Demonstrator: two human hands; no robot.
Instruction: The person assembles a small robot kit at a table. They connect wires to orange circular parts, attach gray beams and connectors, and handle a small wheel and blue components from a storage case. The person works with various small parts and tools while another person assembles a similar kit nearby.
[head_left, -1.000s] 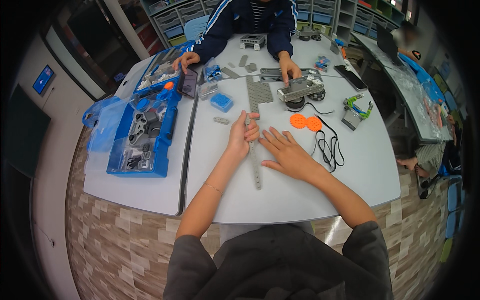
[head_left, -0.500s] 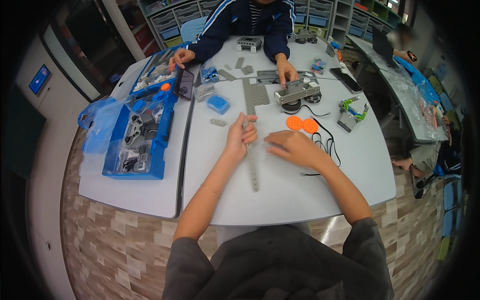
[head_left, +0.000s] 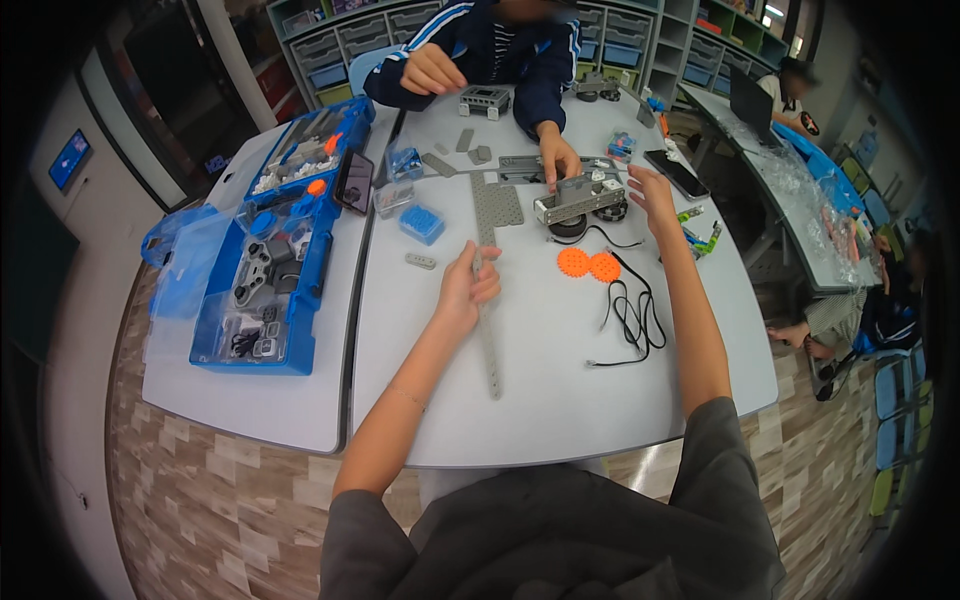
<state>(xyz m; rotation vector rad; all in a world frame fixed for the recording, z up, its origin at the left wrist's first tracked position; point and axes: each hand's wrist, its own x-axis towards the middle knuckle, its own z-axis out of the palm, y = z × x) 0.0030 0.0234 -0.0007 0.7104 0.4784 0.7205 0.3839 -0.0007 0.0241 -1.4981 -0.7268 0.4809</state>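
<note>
My left hand (head_left: 468, 288) is closed around the middle of a long grey perforated beam (head_left: 489, 360); its near end points toward me. Beyond the hand, a wide perforated plate (head_left: 500, 205) lies alongside the beam. My right hand (head_left: 655, 200) is reached forward, fingers apart and holding nothing visible, just right of a grey wheeled chassis (head_left: 568, 207). Another person's hand (head_left: 558, 158) touches that chassis from the far side. Partly behind my right forearm lies a grey-and-green part (head_left: 706, 238). Two orange gears (head_left: 573, 263) and black cables (head_left: 640, 335) lie between my arms.
On the left stands an open blue case (head_left: 300, 340) with a grey game controller (head_left: 262, 272). A phone (head_left: 354, 182) leans at its edge. Small boxes of blue pieces (head_left: 422, 225), a small grey beam (head_left: 420, 261), a grey block (head_left: 484, 102) and a dark phone (head_left: 678, 174) lie around.
My right hand has swung from beside the beam out to the right of the chassis, its fingers spreading. The other person's hand has lifted from the phone. My left hand keeps its hold.
</note>
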